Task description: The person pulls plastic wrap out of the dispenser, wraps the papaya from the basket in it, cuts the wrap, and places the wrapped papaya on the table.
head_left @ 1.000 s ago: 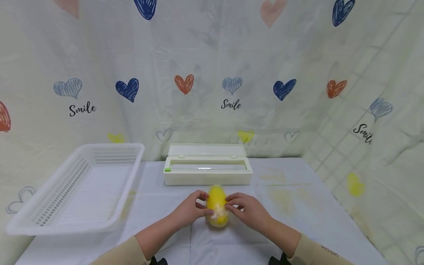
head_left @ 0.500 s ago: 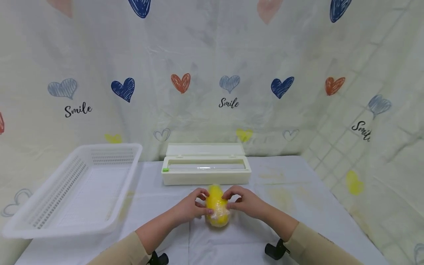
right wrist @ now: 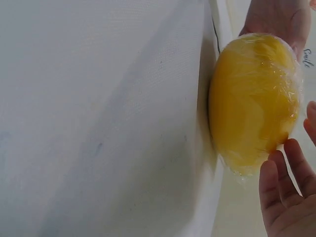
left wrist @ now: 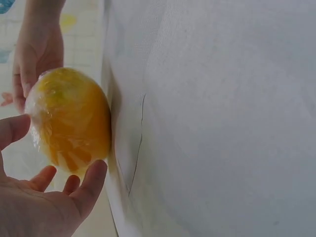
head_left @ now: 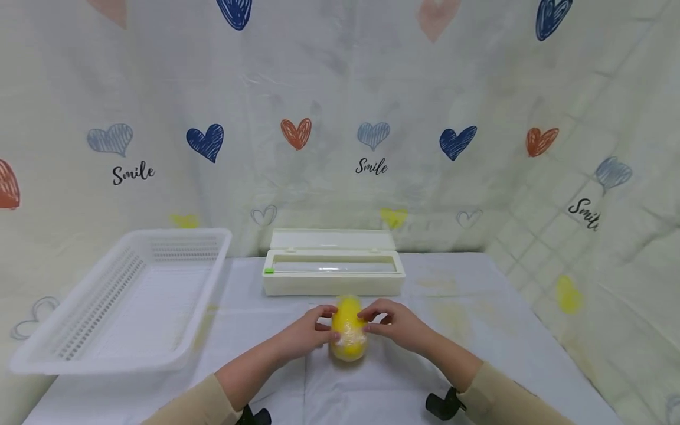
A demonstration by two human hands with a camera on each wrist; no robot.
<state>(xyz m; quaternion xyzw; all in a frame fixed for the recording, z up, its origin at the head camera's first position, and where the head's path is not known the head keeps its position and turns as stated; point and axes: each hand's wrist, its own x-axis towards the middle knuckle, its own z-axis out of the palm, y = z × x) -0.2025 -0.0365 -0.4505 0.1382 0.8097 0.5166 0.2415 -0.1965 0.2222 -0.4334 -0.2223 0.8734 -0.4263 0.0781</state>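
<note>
A yellow oval fruit, wrapped in shiny cling film, lies lengthwise on the white cloth in front of me. My left hand holds its left side, thumb near and fingers farther along. On the opposite side, my right hand has its bent fingers and thumb against the film. In the left wrist view, the left thumb and fingertips reach round one end of the fruit. The right wrist view has the right fingertips at the wrapped fruit's lower edge. Beyond it stands a white cling film dispenser, lid raised.
A white plastic basket with slotted sides stands on the left. The dispenser has a green slide cutter at its left end. A curtain printed with hearts hangs behind the cloth-covered table.
My right hand has shifted slightly on the fruit, its fingers moving onto the upper side. The left hand stays nearly in place. The view itself sways a little.
</note>
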